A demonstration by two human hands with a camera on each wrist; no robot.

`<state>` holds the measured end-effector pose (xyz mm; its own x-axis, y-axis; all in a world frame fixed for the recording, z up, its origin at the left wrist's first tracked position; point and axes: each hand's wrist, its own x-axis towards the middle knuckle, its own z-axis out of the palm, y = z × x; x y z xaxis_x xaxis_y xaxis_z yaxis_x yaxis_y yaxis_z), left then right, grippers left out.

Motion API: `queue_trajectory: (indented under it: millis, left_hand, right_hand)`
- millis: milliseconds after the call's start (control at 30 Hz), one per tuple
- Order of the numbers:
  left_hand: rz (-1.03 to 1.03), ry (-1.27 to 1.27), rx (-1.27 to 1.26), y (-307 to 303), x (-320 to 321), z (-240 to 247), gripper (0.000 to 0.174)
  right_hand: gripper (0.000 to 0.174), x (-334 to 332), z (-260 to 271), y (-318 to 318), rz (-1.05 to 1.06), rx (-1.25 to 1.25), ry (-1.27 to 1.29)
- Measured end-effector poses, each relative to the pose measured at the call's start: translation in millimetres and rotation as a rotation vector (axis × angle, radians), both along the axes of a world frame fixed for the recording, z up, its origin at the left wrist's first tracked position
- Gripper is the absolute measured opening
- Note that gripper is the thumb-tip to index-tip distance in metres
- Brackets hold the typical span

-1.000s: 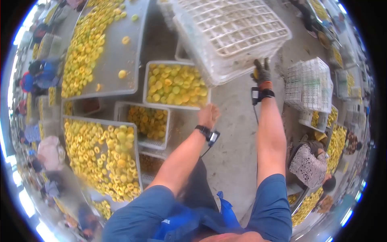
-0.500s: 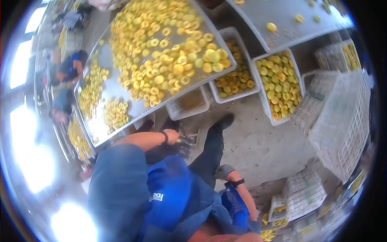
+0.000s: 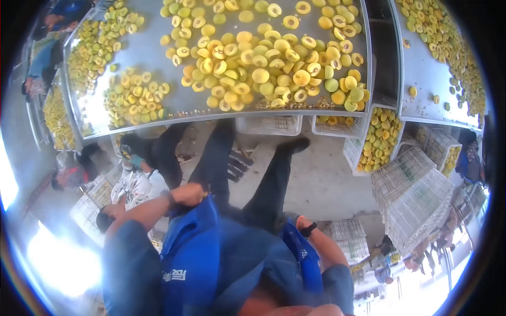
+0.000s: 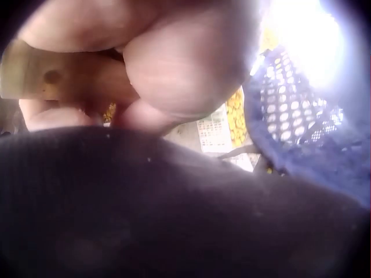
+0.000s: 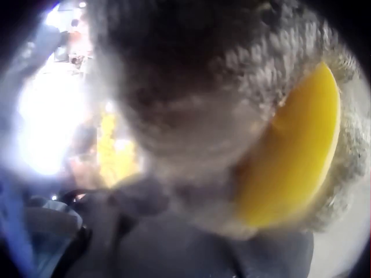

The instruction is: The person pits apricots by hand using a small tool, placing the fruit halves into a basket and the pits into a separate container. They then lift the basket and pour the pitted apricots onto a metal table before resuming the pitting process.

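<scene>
- Left arm: I see the elbow bent low at the left of the head view; the forearm, with a dark band [image 3: 168, 200] at the wrist, runs upward and inward.
- Left hand [image 3: 188, 194]: bare, positioned in front of the waist at the upper edge of the blue cloth vest [image 3: 194, 247] with white lettering.
- Left grip: narrow. In the left wrist view I find curled fingers holding a smooth, light-brown, bar-like piece [image 4: 75, 72] with a dark round spot. One end of the piece projects from the fingers; its material I cannot confirm.
- Right arm: the elbow is bent at the lower right; the forearm angles up and inward, with a dark band at that wrist also.
- Right hand [image 3: 289, 217]: in a grey knitted glove, near the hip, partly hidden by the vest's blue side panel.
- Right grip: in the right wrist view I find a smooth, bright yellow, curved piece [image 5: 295, 156] held between two parts of the glove. Individual fingers are too blurred to separate.
- Clearance: both hands are apart from each other and from the grey metal table [image 3: 153, 55], which carries yellow-green fruit halves [image 3: 258, 63] beyond them.
</scene>
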<state>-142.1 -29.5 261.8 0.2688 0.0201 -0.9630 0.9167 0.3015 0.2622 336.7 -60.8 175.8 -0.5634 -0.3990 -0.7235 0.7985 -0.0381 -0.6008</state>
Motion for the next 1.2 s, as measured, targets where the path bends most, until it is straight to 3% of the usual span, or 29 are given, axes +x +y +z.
queue_trajectory:
  millis: [167,233,300,367,433,467,500,533,567,600,633,700,800,833,933,1200]
  left_hand:
    - [0.135,-0.268,-0.354,6.0,-71.1,24.7,0.016]
    - [0.186,-0.339,-0.495,11.4,-97.5,16.3,0.015]
    - [0.249,-0.351,-0.582,20.6,-119.3,-6.2,0.014]
    - [0.342,-0.286,-0.569,33.3,-139.4,-53.1,0.013]
    - [0.440,-0.137,-0.409,49.5,-150.0,-121.2,0.012]
    - [0.447,-0.077,-0.198,53.2,-156.7,-168.8,0.011]
    - [0.099,-0.103,0.325,92.8,-140.9,-183.7,0.018]
    - [0.226,0.015,0.455,121.7,-123.5,-192.4,0.021]
    - [0.363,-0.020,0.470,148.3,-104.9,-203.1,0.023]
    - [0.667,-0.025,0.348,169.4,-79.3,-209.1,0.022]
    - [0.960,-0.032,0.216,185.4,-53.5,-214.0,0.023]
    - [1.201,-0.185,0.163,202.8,-14.9,-229.9,0.018]
    - [1.265,-0.316,0.287,207.4,5.8,-250.5,0.016]
    - [1.290,-0.399,0.441,204.4,7.1,-256.7,0.011]
    - [1.230,-0.388,0.665,204.7,-9.8,-260.5,0.011]
    - [1.239,-0.471,0.842,182.4,-48.8,-256.0,0.012]
  right_hand:
    - [0.027,-27.4,36.9,-16.7,-0.103,-0.378,0.072]
    - [0.026,-39.8,26.8,-23.1,-0.209,-0.483,0.144]
    - [0.026,-60.2,-13.6,-24.6,-0.384,-0.543,0.301]
    - [0.026,-102.4,-89.4,-9.2,-0.540,-0.482,0.591]
    - [0.027,-206.2,-173.3,49.1,0.042,-0.400,1.082]
    - [0.031,-230.6,-197.8,86.0,-0.015,-0.374,0.430]
    - [0.030,-232.6,-262.7,49.6,-0.030,-0.135,0.418]
    - [0.028,-234.1,-327.8,13.0,-0.033,0.104,0.375]
    - [0.027,-235.3,-392.3,-23.3,-0.032,0.314,0.305]
    - [0.027,-248.5,-410.3,-28.8,0.005,0.381,0.231]
    - [0.027,-253.2,-420.3,-38.9,0.045,0.350,0.178]
    - [0.027,-259.0,-434.0,-46.7,0.109,0.298,0.108]
    - [0.027,-244.9,-444.6,-53.3,0.200,0.265,0.084]
    - [0.027,-232.8,-445.3,-60.6,0.236,0.249,0.076]
    - [0.027,-192.8,-441.4,-75.8,0.360,0.188,0.069]
    - [0.029,-115.2,-429.3,-51.7,0.765,-0.014,0.105]
